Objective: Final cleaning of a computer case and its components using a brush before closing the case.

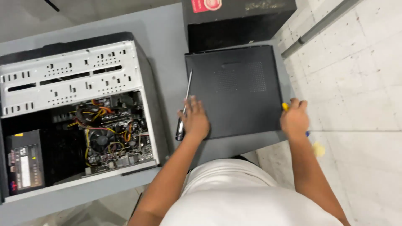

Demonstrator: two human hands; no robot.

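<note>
The person stands at a grey surface (pixel 167 50) with both hands on a flat black side panel (pixel 236 90) that lies there, right of the middle. The left hand (pixel 194 121) rests palm down on the panel's near left corner, fingers spread and flat, its grip released and holding nothing. Just beside that hand, touching the panel's left edge, lies a screwdriver (pixel 184 104) with a dark handle and a thin metal shaft pointing away. The right hand (pixel 294 119) curls over the panel's near right edge, grasping it; something small and yellow shows at its fingers, too hidden to tell what. To the left stands an open computer case (pixel 71 113) on its side, with wires, a fan and a power supply showing inside. A black box (pixel 238 21) sits behind the panel.
</note>
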